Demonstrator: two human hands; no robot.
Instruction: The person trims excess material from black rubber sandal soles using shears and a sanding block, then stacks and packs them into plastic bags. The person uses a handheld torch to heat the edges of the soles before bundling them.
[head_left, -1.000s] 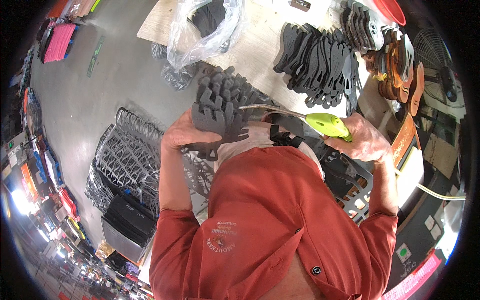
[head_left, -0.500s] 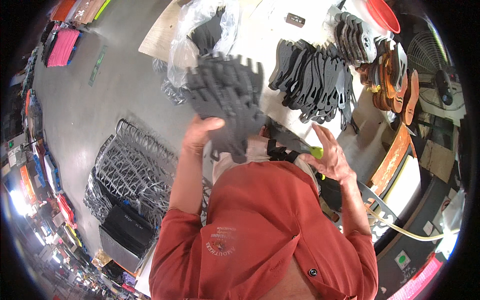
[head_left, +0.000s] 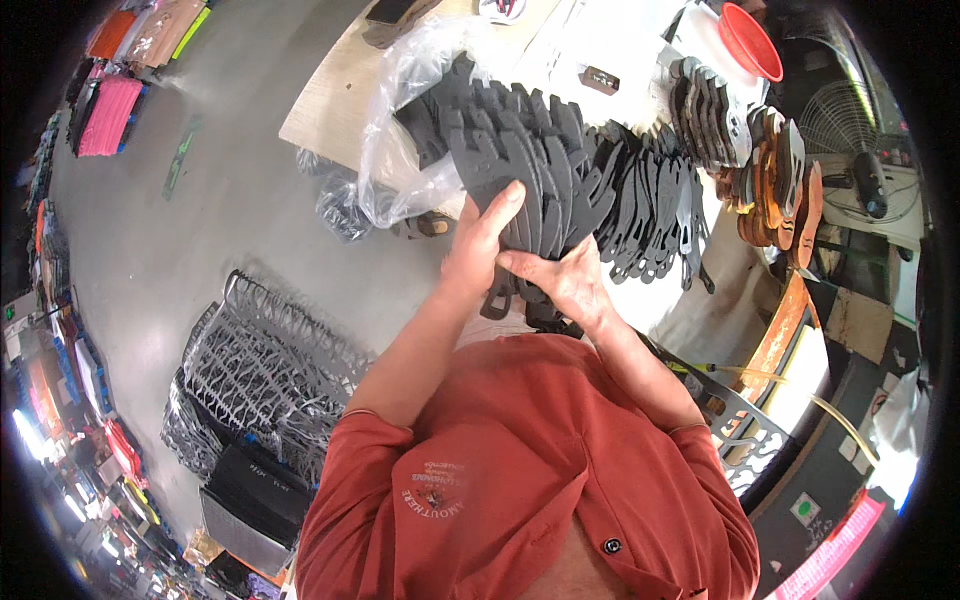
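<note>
A thick bundle of flat dark grey cut-out pieces (head_left: 520,165), notched at their far ends, is held up in front of my chest. My left hand (head_left: 474,243) is closed round its left side, thumb lying across the front piece. At the lower right of the bundle my right hand (head_left: 568,280) grips too, its thumb pointing left toward the other hand. Most fingers are hidden behind the pieces. Just beyond, a row of similar dark pieces (head_left: 655,205) stands on the white table (head_left: 570,45). Left of the bundle lies an opened clear plastic bag (head_left: 385,100) with dark pieces in it.
Brown and orange sole-shaped pieces (head_left: 770,200) are stacked at the table's right, near a red basin (head_left: 750,42) and a fan (head_left: 850,150). Heaped grey lattice-like offcuts (head_left: 260,350) lie at left, beside black sheets (head_left: 255,480). A yellowish hose (head_left: 840,420) runs at right.
The bundle has moved right and slightly away from me in my left hand. My right hand, apart and holding a green-tipped thing before, now grips the bundle; that thing is out of it.
</note>
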